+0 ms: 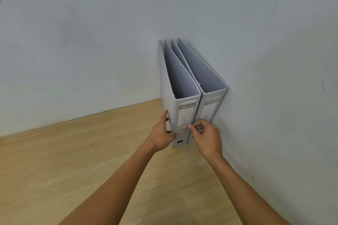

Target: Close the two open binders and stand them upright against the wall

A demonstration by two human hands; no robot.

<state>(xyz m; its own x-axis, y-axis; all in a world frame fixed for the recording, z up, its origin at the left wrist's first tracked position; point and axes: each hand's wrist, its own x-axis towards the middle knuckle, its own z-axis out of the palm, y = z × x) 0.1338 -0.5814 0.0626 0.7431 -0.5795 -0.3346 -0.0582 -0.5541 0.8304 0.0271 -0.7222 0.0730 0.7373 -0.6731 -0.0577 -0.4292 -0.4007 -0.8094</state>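
Two grey lever-arch binders stand upright side by side on the wooden table, in the corner where two walls meet. The right binder [210,86] rests against the right wall. The left binder [170,78] stands pressed against it. Both spines face me and carry pale labels. My left hand [161,135] grips the left binder's near edge, fingers on its left cover and thumb at the spine. My right hand [205,135] is curled at the lower spines, fingertips pinched at the seam between the two binders.
The wooden table [73,160] spreads out to the left and toward me. A pale wall [82,42] runs along the back, and another wall [283,97] closes the right side.
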